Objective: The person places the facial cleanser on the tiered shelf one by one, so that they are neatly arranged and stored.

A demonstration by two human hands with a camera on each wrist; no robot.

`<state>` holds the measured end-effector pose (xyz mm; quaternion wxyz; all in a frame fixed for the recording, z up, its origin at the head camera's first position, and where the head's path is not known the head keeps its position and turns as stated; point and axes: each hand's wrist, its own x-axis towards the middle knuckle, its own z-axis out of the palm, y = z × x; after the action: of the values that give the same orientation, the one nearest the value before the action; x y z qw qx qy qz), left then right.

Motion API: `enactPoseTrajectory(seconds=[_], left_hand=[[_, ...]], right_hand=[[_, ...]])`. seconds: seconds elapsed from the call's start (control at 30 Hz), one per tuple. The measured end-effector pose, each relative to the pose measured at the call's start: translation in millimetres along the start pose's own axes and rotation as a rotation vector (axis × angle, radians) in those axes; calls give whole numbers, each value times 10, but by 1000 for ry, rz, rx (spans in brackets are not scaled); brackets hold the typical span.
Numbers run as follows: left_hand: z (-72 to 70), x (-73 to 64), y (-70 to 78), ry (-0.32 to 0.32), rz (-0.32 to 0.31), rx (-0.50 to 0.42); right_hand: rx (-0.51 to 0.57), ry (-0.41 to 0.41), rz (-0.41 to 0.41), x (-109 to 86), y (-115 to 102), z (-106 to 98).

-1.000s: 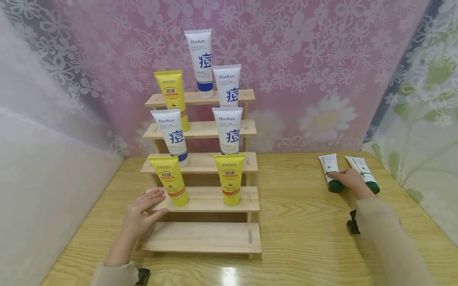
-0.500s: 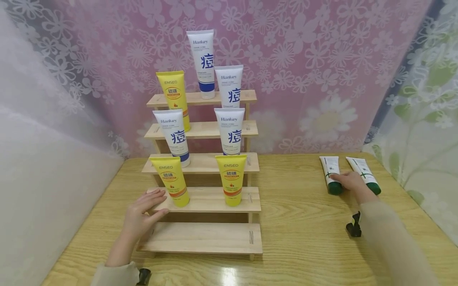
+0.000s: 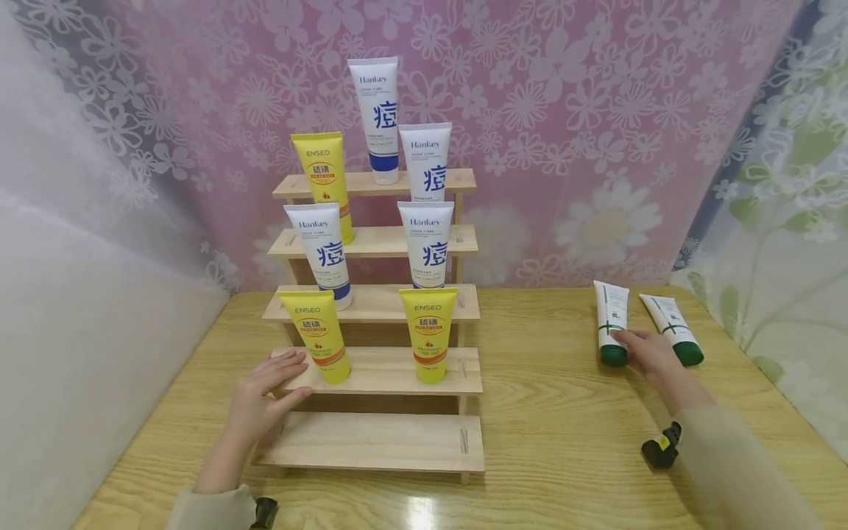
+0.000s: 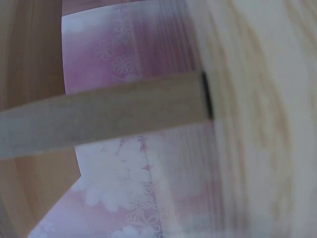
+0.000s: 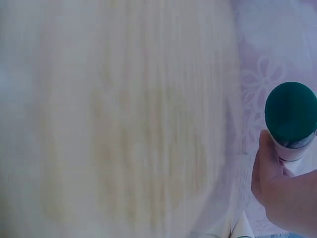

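My right hand pinches a white squeeze tube with a green cap, its thumb and fingers around the lower part near the cap. Seen in the right wrist view, the round green cap faces the camera above the fingers. A second white tube with a green cap lies on the table just right of that hand. On the left, my left hand rests at the left end of a tiered wooden stand, fingers extended over a tier and thumb along its front, beside a yellow tube.
Further up the stand are another yellow tube and several white-and-blue tubes, including one at the top. One more yellow tube stands at the right. A flowered curtain hangs behind the wooden table.
The right hand has drawn the held tube slightly toward the person, and the gap from the second tube has changed a little. The left hand stays on the stand.
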<state>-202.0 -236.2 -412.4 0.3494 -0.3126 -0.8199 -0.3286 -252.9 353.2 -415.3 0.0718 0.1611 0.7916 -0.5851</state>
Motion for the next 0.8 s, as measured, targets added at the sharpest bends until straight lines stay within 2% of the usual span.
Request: enactPoseTrajectory(seconds=[0.13, 0.27, 0.4, 0.63, 0.8], left_hand=[[-7, 5, 15, -7, -11, 3], [-11, 11, 29, 0, 0, 3], [-17, -2, 22, -18, -31, -4], [-8, -15, 1, -30, -47, 9], [-1, 2, 16, -9, -20, -5]], right_hand=[[90, -30, -5, -85, -14, 43], [127, -77, -19, -158, -11, 98], [161, -104, -54, -234, -25, 173], [245, -154, -160, -429, -69, 308], [328, -220, -258, -572, -78, 426]])
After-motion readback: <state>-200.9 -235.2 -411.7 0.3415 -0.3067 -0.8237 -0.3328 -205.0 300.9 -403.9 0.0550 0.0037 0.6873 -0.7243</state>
